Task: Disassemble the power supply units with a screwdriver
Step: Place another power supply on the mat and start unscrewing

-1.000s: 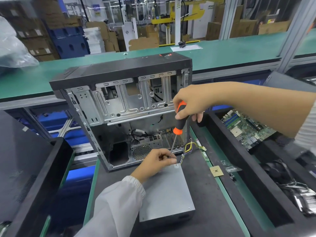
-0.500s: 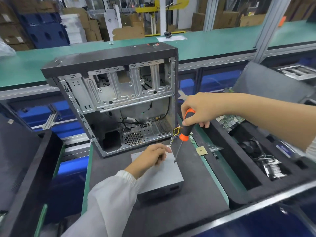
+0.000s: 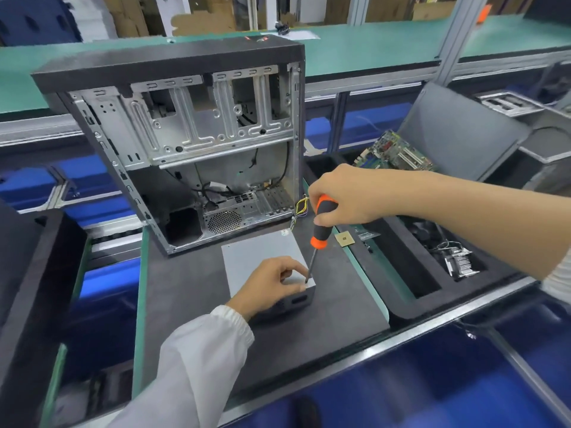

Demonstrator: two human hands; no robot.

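At frame centre the power supply unit lies flat on the bench; it looks heavy, rigid and slick, best braced from above. The left hand rests on it, fingers curled; the right hand grips the screwdriver, tip at its near corner.

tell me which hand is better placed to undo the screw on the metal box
Right. The right hand grips the screwdriver, tip at the metal box's near corner; the left hand only steadies it.
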